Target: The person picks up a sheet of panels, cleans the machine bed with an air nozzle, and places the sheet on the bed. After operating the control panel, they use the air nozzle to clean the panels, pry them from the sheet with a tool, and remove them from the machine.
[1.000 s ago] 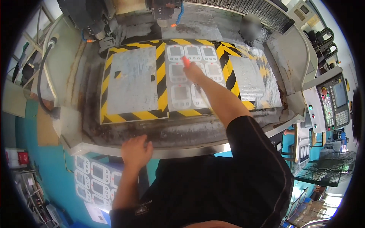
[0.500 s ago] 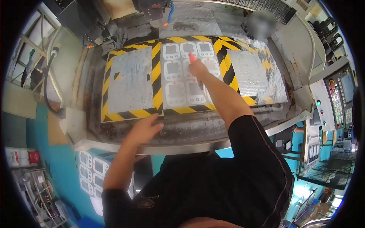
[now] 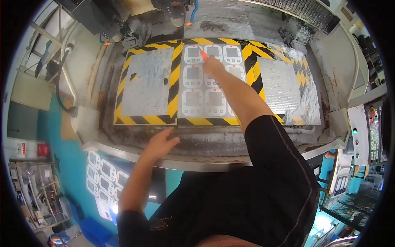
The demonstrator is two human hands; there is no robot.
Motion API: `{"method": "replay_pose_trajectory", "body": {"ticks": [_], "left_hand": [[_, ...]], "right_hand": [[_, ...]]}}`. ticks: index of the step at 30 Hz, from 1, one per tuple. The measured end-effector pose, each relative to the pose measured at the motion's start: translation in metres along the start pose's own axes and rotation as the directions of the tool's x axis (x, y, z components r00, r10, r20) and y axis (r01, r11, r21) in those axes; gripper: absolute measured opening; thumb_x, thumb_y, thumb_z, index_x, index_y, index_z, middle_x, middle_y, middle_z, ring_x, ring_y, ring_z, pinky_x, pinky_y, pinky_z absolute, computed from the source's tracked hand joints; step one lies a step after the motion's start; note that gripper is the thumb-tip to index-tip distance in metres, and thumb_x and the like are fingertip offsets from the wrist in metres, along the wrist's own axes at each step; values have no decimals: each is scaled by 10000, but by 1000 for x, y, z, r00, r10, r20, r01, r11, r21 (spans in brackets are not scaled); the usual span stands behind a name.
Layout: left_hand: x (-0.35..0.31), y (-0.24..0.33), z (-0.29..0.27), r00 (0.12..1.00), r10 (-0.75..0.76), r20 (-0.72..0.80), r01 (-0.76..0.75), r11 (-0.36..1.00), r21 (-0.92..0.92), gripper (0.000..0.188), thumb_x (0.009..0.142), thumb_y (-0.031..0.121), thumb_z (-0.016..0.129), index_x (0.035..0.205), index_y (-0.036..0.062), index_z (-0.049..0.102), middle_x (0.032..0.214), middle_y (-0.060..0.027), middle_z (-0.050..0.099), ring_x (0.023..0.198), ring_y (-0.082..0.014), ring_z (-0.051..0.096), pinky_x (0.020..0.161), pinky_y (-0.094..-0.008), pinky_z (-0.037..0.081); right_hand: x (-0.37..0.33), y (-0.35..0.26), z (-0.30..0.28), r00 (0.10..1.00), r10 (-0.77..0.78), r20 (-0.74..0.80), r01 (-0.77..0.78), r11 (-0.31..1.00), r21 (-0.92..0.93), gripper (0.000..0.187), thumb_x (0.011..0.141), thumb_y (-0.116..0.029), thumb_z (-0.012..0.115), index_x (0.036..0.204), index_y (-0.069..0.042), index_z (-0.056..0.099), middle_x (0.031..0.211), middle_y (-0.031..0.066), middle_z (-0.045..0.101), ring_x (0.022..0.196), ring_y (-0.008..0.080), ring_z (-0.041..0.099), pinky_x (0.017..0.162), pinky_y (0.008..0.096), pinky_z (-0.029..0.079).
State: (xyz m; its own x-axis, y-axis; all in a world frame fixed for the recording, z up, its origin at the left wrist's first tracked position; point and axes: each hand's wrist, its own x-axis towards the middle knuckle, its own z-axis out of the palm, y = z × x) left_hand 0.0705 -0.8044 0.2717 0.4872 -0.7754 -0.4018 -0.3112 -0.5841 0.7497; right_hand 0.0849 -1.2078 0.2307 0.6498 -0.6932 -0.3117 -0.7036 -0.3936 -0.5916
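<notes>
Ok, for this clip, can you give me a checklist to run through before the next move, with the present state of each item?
1. Right hand gripping the red object: ok, its end pokes out of the fist.
2. Left hand empty: ok, fingers spread, nothing visible in it.
3. Printed sheet between the striped tape bands: ok.
4. Whole sheet visible: not ok, the right hand and forearm cover part of it.
5. Red object touching the sheet: cannot tell from this angle.
6. Right hand apart from the machine head: ok, a gap shows.
</notes>
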Motion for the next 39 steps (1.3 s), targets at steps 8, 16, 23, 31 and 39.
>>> {"method": "replay_pose_trajectory", "body": {"ticks": [8,16,23,31,39], "left_hand": [[31,-14,-8,993,-105,54,114,972,-208,644,916,283,684,1431,-41,474,1388,-223,578,1240,-266,589,1022,-372,469],[88,6,-3,961,-204,187,256,911,-323,570,943,314,635,1437,56,513,1276,-42,611,1130,-164,544,939,-304,426],[106,-12,2,951,-250,182,304,861,-407,555,930,290,668,1403,38,525,1167,-25,607,1068,-139,536,903,-296,440],[127,-43,8,921,-352,168,386,765,-515,309,906,296,692,1148,114,633,1010,9,616,893,-128,568,799,-311,484],[134,-6,6,916,-400,4,349,794,-498,229,874,231,640,1065,106,629,939,8,595,816,-131,538,754,-332,458]], "right_hand": [[-90,37,-7,979,-172,109,198,929,-314,411,923,-216,521,1242,41,495,1144,273,682,1083,403,671,925,486,522],[-92,125,-58,985,113,-133,-116,993,-15,453,921,-290,571,1224,41,511,1093,272,691,1046,435,671,911,503,524],[-157,112,-64,996,8,-92,-27,979,-201,387,917,-285,566,1145,27,540,1093,283,684,1030,442,670,894,526,521],[-200,101,-77,982,-187,-18,168,919,-357,329,928,-255,563,1106,20,537,886,281,698,845,431,701,696,536,543],[-330,66,-43,903,-284,322,406,808,-426,251,977,-277,524,1038,-35,543,842,219,702,790,416,695,689,542,530]]}}
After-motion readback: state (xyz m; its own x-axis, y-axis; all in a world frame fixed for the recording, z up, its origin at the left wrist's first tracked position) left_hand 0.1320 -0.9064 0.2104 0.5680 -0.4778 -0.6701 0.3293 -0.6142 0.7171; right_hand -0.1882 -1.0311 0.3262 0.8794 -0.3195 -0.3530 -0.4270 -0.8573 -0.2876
